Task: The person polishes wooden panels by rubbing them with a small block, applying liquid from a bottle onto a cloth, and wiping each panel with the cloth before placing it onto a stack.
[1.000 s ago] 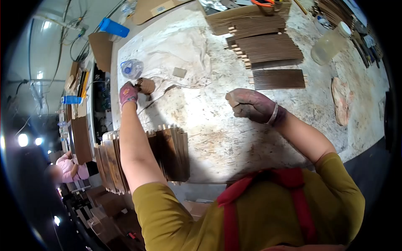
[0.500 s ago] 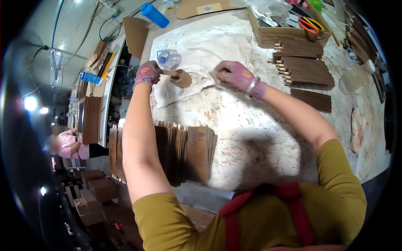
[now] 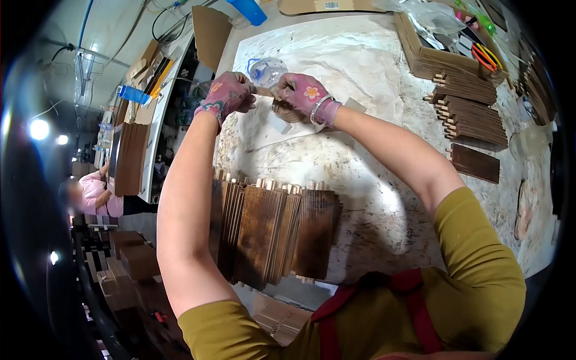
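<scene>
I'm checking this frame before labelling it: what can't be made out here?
- Head view: the brown object is mostly covered by the right hand.
- Left hand: its closed fingers hide their grip.
- Clear bottle: contents too blurred.

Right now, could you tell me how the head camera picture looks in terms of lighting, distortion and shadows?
Head view: strong fisheye curvature with a black vignette; lamp flare at the far left; arm shadows on the pale table; left hand and right hand on the brown roll stay fairly sharp; the co-worker is blurred.
</scene>
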Demonstrator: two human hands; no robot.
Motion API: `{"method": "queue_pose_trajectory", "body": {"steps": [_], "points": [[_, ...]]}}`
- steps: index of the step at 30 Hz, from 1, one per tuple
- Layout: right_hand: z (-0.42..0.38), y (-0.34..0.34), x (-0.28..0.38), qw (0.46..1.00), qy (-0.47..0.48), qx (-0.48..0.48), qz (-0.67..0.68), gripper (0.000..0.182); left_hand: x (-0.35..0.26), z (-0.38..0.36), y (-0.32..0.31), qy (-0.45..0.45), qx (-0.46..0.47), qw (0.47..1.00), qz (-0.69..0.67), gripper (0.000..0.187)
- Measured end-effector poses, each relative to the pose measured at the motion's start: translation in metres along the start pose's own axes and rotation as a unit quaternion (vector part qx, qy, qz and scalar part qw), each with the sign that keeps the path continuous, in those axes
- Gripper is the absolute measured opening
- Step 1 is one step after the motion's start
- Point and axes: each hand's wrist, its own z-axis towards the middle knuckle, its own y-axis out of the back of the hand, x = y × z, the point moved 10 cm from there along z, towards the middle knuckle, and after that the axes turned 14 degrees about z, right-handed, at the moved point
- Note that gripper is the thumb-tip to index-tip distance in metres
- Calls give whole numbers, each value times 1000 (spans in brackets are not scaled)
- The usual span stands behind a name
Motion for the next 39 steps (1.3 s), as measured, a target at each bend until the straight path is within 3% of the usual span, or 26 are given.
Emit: {"method": "queue_pose_trajectory", "body": {"steps": [13, 16, 19, 23, 27, 30, 33, 37, 39], "points": [[13, -5, -20, 999, -18, -22, 25, 23, -5, -6, -8, -24, -13, 1000, -13, 2], [21, 3, -28, 999, -28, -32, 24, 25, -15, -16, -5, -31, -41, 996, 70, 4], [24, 6, -44, 982, -73, 22, 173, 24, -28, -28, 6, -55, -98, 982, 152, 8], [10, 1, -74, 915, -160, 46, 367, 18, -33, -35, 14, -75, -117, 981, 137, 5], [7, 0, -78, 908, -157, 53, 386, 19, -43, -29, 15, -172, -213, 927, 257, 12], [9, -5, -73, 931, -143, 50, 331, 20, -58, -37, 9, -213, -237, 904, 285, 17], [12, -8, -55, 948, -87, 23, 307, 22, -63, -41, -2, -192, -169, 929, 268, 20], [16, -2, -44, 961, -81, -29, 263, 23, -66, -54, -8, -199, -171, 910, 320, 24], [23, -2, -50, 949, -85, -22, 302, 22, -67, -60, -10, -182, -165, 899, 364, 26]]}}
